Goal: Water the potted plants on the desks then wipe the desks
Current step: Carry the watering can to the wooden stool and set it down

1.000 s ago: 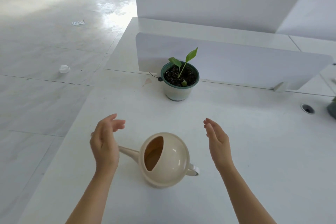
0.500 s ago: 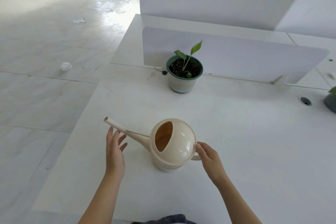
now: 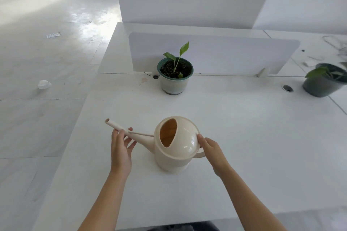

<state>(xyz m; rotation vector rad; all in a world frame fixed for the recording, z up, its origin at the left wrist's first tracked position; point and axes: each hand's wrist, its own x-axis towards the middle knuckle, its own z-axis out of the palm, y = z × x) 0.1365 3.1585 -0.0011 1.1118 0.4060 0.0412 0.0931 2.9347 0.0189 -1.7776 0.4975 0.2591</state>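
Right hand [image 3: 212,151] grips the watering can [image 3: 185,143] by its handle; left hand [image 3: 121,148], fingers loosely spread, touches its spout.

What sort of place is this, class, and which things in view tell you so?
Probably an open-plan office: white desks joined edge to edge, a low white divider panel between facing desks, a round cable port in the desktop.

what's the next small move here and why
Probably close the right hand round the handle and lift the watering can, which stands on the desk. The left hand lies open against the spout, and the potted plant stands farther back by the divider.
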